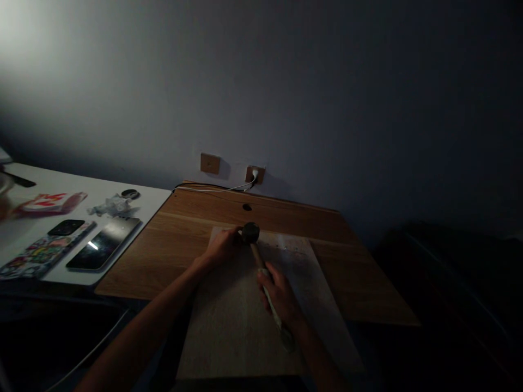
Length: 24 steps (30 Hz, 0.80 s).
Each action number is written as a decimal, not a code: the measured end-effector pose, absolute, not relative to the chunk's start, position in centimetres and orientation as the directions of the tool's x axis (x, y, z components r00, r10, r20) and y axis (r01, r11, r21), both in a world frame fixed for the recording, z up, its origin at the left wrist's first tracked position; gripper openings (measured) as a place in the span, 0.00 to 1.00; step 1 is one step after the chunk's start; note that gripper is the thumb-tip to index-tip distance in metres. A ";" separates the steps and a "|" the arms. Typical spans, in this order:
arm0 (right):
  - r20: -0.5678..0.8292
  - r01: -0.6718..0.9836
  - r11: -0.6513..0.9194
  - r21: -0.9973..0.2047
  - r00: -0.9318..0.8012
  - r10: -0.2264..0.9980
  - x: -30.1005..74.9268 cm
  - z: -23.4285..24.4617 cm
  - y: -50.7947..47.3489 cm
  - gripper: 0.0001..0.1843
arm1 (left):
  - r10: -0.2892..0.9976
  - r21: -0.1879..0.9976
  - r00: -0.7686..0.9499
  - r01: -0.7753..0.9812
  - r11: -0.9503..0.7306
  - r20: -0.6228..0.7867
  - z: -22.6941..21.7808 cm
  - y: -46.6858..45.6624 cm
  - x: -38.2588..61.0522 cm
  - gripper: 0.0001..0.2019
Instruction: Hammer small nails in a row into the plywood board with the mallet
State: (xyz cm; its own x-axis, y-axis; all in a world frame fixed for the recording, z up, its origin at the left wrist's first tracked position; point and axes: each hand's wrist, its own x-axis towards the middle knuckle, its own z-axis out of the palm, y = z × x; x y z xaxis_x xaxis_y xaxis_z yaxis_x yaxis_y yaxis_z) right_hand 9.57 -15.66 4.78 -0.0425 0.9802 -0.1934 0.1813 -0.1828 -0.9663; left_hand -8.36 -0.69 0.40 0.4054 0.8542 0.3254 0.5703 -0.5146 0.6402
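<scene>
My right hand [278, 295] is closed round the wooden handle of a hammer [257, 256], whose dark head rests near the far left of a pale wooden board [232, 321]. My left hand [224, 246] lies at the board's far left corner, right beside the hammer head. Its fingers are pinched together, and whatever they hold is too small and dark to make out. The board lies on a brown wooden desk [183, 239].
A white table [93, 190] adjoins the desk on the left, bearing a dark phone [104, 242], a patterned phone case [44, 253], a red packet [53, 201] and crumpled wrapping [110, 206]. A white cable [212, 189] runs to a wall socket [255, 174]. The room is dim.
</scene>
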 end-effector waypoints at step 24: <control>-0.273 0.114 -0.284 -0.952 0.101 0.957 13.7 4.8 -18.6 0.19 | 0.599 0.266 0.689 0.538 -0.800 0.408 4.1 -5.6 -8.3 0.09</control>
State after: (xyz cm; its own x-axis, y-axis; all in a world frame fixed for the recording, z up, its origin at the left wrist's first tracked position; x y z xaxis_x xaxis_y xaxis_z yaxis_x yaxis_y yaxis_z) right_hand 13.74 -18.60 4.82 0.1007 0.9568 -0.2728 0.1138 -0.2835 -0.9522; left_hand -8.27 -5.61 4.13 0.6890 0.5989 0.4081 0.5379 -0.8000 0.2658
